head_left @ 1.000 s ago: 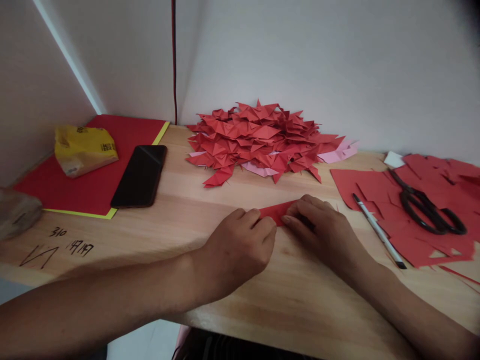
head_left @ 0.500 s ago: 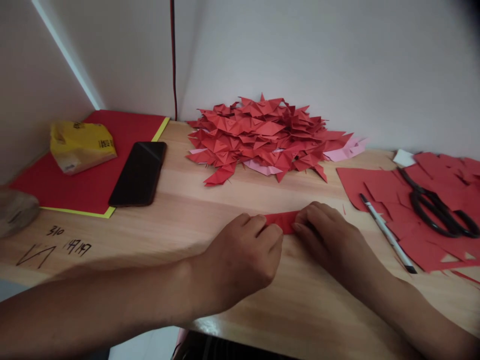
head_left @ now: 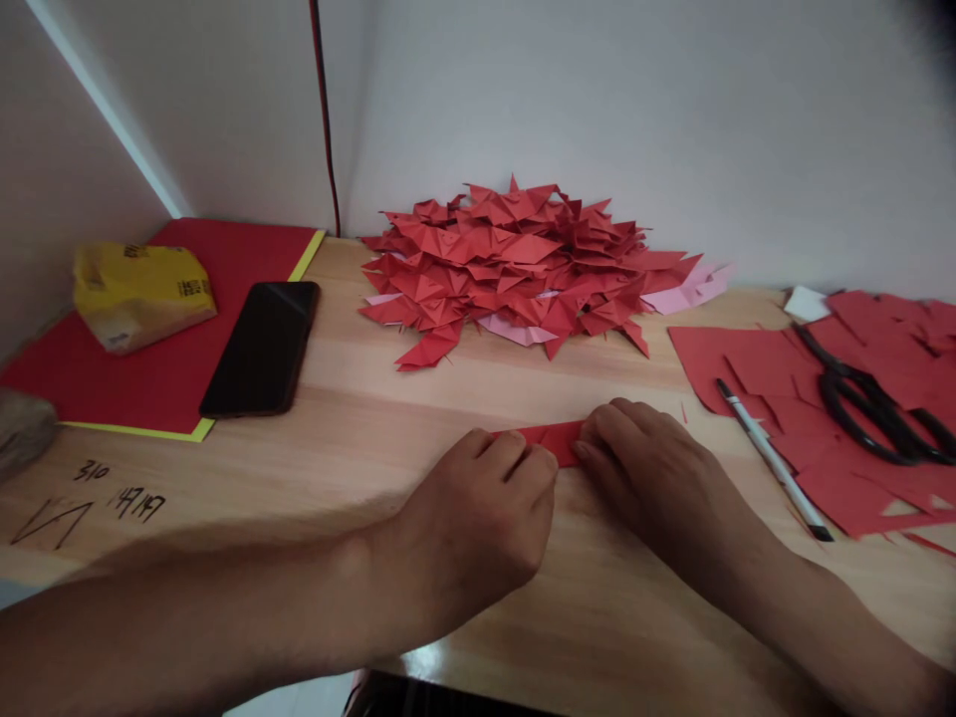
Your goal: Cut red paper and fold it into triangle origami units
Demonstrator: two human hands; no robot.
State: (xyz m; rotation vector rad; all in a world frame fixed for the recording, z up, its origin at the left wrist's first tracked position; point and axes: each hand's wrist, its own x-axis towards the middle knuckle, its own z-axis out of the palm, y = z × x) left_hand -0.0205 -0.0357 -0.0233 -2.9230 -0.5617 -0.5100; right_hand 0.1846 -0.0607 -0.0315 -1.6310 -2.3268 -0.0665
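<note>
A small strip of folded red paper (head_left: 557,439) lies flat on the wooden table (head_left: 388,418) between my hands. My left hand (head_left: 478,518) is curled, its fingertips pressing the strip's left end. My right hand (head_left: 657,473) rests on the strip's right end with bent fingers pressing it down. Most of the strip is hidden under my fingers. Behind it, against the wall, rises a big heap of folded red and pink paper pieces (head_left: 523,264).
A black phone (head_left: 261,347) and a yellow packet (head_left: 138,294) lie on a red sheet (head_left: 171,368) at the left. To the right are a pen (head_left: 773,458), black scissors (head_left: 870,403) and red paper scraps (head_left: 858,478). Pen marks (head_left: 82,498) show on the table's near left.
The view has shifted slightly. The red strip now lies flatter and narrower under my fingers, and both hands stay pressed on its ends.
</note>
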